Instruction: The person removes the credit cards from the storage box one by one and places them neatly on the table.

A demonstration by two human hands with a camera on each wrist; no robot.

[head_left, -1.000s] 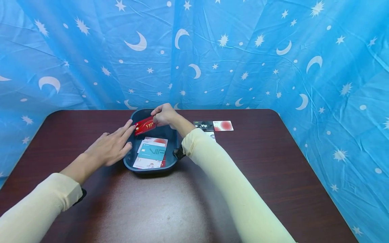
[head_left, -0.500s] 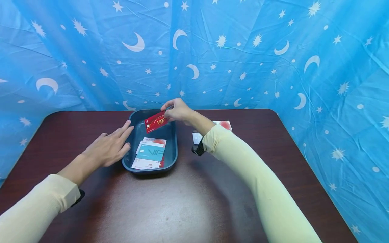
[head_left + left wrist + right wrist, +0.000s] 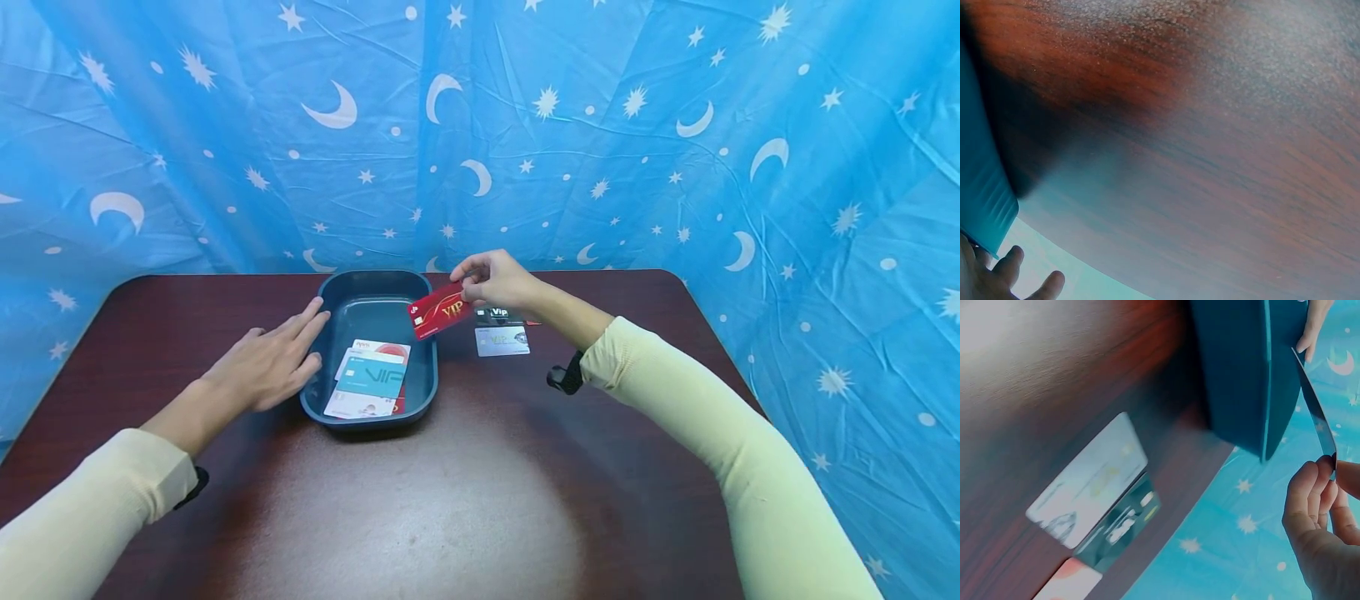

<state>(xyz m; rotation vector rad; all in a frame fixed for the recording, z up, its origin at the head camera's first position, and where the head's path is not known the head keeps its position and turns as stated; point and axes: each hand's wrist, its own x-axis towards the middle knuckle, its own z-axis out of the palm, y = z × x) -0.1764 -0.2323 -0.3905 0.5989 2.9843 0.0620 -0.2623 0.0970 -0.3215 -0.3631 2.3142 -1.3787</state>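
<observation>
Head: right hand (image 3: 498, 281) pinches one end of the red VIP card (image 3: 439, 312), aloft at the blue tray's (image 3: 375, 312) right rim. Left hand (image 3: 268, 367), fingers extended, at left rim; worth bracing there.

Left wrist: fingers spread, contact unclear.

Right wrist: card edge-on; best kept above silver VIP card (image 3: 1094, 478).

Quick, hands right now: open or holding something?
Left hand: open, at the edge of the tray.
Right hand: holding a red VIP card.

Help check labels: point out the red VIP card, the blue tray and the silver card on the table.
Red VIP card (image 3: 439, 312): head view, middle of its face.
Blue tray (image 3: 377, 315): head view, bare floor.
Silver card (image 3: 1090, 482): right wrist view, middle of face.
</observation>
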